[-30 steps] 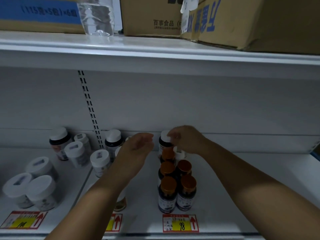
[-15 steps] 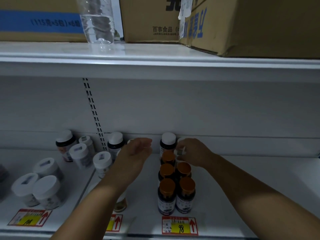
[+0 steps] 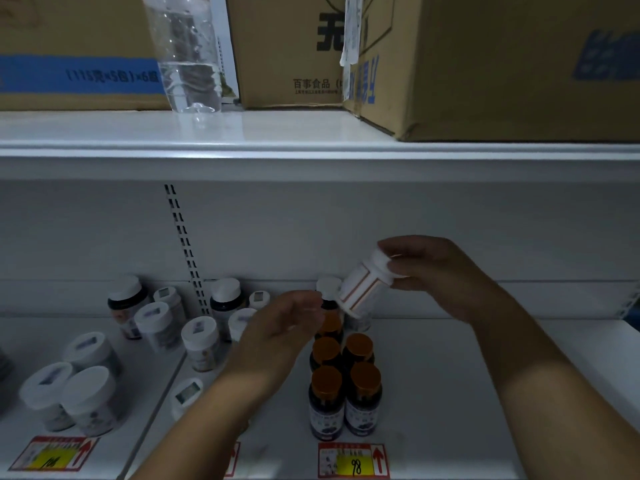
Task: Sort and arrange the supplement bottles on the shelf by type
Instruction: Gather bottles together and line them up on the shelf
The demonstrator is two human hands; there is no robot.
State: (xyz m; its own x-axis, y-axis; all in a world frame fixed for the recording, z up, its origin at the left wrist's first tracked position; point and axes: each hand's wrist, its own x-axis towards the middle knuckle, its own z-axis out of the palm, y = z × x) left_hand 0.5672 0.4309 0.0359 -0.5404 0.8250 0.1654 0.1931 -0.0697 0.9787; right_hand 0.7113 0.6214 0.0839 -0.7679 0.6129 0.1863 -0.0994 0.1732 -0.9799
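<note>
My right hand (image 3: 436, 271) grips the cap end of a white bottle with orange stripes (image 3: 363, 285) and holds it tilted in the air above the shelf (image 3: 450, 393). Below it stand two rows of dark bottles with orange caps (image 3: 341, 386), and behind them a dark bottle with a white cap (image 3: 329, 289). My left hand (image 3: 280, 327) hovers just left of those rows, fingers apart and empty. White-capped bottles (image 3: 201, 341) cluster further left, and wide white jars (image 3: 86, 396) stand at the far left.
An upper shelf (image 3: 311, 150) runs overhead with cardboard boxes (image 3: 502, 64) and a clear plastic water bottle (image 3: 187, 53) on it. Price tags (image 3: 353, 460) line the lower shelf's front edge. A slotted upright (image 3: 183, 251) divides the back wall.
My right hand has lifted the white striped bottle from behind the orange-capped rows up into the air, tilted. My left hand has stayed beside the rows.
</note>
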